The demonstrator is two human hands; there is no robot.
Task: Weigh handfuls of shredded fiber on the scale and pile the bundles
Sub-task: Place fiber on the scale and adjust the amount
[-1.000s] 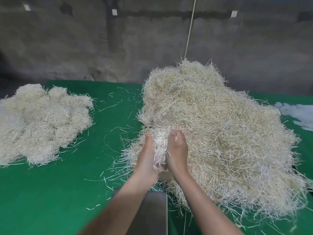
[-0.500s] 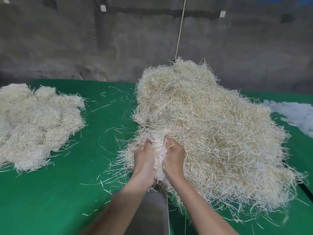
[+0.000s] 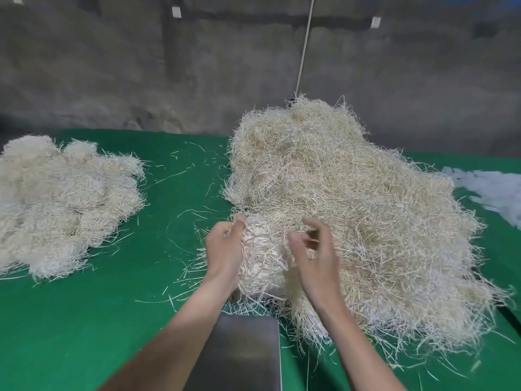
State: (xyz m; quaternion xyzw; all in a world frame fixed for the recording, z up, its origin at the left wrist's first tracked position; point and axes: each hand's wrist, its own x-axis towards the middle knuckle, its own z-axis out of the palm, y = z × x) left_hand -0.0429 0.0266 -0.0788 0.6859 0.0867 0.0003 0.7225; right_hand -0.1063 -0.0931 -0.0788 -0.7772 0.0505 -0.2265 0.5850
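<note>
A big loose heap of pale shredded fiber point(image 3: 352, 210) covers the right half of the green table point(image 3: 98, 320). At its near left edge my left hand point(image 3: 225, 249) grips a pale handful of fiber point(image 3: 262, 261) from the left side. My right hand point(image 3: 315, 249) hovers just right of that handful, blurred, fingers loosely curled with a few strands between thumb and finger. A steel scale pan point(image 3: 242, 354) lies below my hands, partly behind my left forearm. A pile of bundles point(image 3: 62, 204) sits on the left.
White scraps point(image 3: 490, 190) lie at the table's far right edge. Stray strands are scattered over the green cloth between the two piles. A grey wall rises behind the table, with a thin cord point(image 3: 304, 46) hanging down it.
My hands were pressed together around the handful; the right hand has come off and moved right. The left hand still grips the handful, now drawn nearer to me.
</note>
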